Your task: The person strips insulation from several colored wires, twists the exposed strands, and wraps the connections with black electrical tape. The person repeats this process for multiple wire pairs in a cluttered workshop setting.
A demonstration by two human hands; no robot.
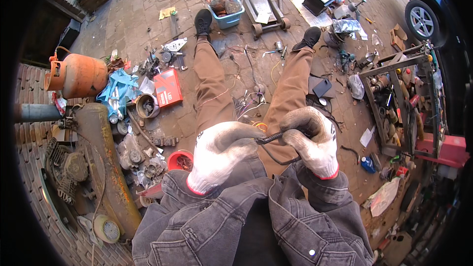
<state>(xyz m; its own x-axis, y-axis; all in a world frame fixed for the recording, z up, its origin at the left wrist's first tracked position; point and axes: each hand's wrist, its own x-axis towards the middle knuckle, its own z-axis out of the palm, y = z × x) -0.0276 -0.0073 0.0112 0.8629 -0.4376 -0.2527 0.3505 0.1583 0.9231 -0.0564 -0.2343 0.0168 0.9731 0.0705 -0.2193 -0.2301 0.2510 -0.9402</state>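
Gray denim jacket (212, 229) is closest to the camera, filling the bottom of the view. Just past it are 2 gloved hands, white at the cuffs and pretty grubby toward the fingers. Gloved left hand (224, 147) is pinching the left end of a black cable (272, 138) between thumb and fingers, and the gloved right hand (311, 140) is pinching the other end. So the ribbed-looking bit runs across the gap between the 2 hands, tilted up a little to the right, above the brown trousers (213, 76). Thinner black stuff loops below it toward the right hand.

Hard parts: fingertips cover both ends of the cable, so I can't tell what's under them. Some yellow-orange wire (260, 126) peeks out by the left hand, but whether it joins the cable, no clue. Dark car (422, 19) at upper right gets cut off by the round rim.
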